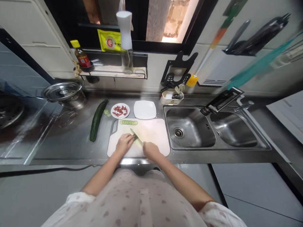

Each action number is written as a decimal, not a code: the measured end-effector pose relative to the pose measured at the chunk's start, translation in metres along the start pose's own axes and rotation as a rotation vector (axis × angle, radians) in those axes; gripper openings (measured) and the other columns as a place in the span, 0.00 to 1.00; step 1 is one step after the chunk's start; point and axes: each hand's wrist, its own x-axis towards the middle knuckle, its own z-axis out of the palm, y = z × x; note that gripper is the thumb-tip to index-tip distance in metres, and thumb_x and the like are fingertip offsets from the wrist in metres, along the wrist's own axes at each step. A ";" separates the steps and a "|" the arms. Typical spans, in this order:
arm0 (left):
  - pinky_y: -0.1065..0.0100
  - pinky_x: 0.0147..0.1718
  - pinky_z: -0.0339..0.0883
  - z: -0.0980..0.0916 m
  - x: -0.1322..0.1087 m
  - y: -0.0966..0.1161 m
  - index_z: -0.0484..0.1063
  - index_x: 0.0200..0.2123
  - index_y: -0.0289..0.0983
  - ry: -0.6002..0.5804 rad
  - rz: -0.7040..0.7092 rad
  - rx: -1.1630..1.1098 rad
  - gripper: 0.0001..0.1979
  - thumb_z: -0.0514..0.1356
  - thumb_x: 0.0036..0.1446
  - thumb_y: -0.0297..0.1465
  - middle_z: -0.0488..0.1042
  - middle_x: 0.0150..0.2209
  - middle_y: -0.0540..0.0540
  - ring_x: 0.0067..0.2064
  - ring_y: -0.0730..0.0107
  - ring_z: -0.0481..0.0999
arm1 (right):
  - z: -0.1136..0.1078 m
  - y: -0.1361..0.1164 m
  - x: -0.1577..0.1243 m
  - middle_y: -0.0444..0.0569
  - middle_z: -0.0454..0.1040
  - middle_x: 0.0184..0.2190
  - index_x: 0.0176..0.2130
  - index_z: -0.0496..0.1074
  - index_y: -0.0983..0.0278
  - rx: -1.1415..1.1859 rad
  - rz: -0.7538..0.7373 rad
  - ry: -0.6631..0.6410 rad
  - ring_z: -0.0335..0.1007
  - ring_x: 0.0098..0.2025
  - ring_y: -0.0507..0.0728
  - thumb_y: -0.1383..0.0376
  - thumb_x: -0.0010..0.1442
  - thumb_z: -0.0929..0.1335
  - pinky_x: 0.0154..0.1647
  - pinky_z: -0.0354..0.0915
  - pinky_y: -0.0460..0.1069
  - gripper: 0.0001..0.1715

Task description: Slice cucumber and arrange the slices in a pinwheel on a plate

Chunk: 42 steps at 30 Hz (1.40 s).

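1. Steel bench (64, 145); its surface spreads widest at left.
2. Sink (187, 120); its left rim runs just beside the cutting board (155, 133), whose near edge lies close to the bench's front.
3. Whole cucumber (98, 121); left of the board, apart from it.
4. Right hand (151, 150), clamped on the knife (139, 138); left hand (125, 144), fingers closed on a cucumber piece (135, 137) mid-board.
5. Slices (129, 122); rowed along the far edge.

On the wall shelf (108, 72) there is one sauce btl. (82, 58) w/ yellow cap at L, and one spray btl. (125, 28) w/ white top at R; a yellow packet (109, 40) is between them. Below, at far L, stands a lidded s/s pot (75, 100). The double-bowl sink (191, 130) is at R, w/ black faucet (223, 101) above it, and a small utensil caddy (171, 101) is nr. its back corner.
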 end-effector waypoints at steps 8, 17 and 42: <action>0.64 0.41 0.66 0.001 -0.001 -0.003 0.77 0.42 0.39 -0.004 0.001 -0.010 0.12 0.55 0.64 0.33 0.75 0.38 0.44 0.40 0.66 0.71 | 0.001 0.004 -0.011 0.60 0.76 0.42 0.47 0.70 0.68 -0.039 0.008 -0.037 0.73 0.45 0.60 0.70 0.63 0.59 0.41 0.64 0.49 0.17; 0.64 0.41 0.66 -0.001 0.000 0.000 0.77 0.41 0.39 -0.012 0.002 0.004 0.11 0.55 0.64 0.33 0.75 0.37 0.44 0.40 0.66 0.71 | 0.004 -0.004 0.013 0.60 0.76 0.41 0.47 0.71 0.68 -0.005 -0.011 0.022 0.73 0.46 0.60 0.72 0.62 0.58 0.42 0.65 0.50 0.18; 0.63 0.42 0.66 0.002 0.000 -0.005 0.77 0.42 0.39 -0.026 -0.002 -0.012 0.12 0.54 0.64 0.33 0.75 0.39 0.43 0.41 0.65 0.71 | 0.012 -0.002 0.016 0.59 0.76 0.42 0.47 0.71 0.67 -0.005 -0.004 0.024 0.73 0.46 0.59 0.72 0.63 0.58 0.42 0.64 0.49 0.18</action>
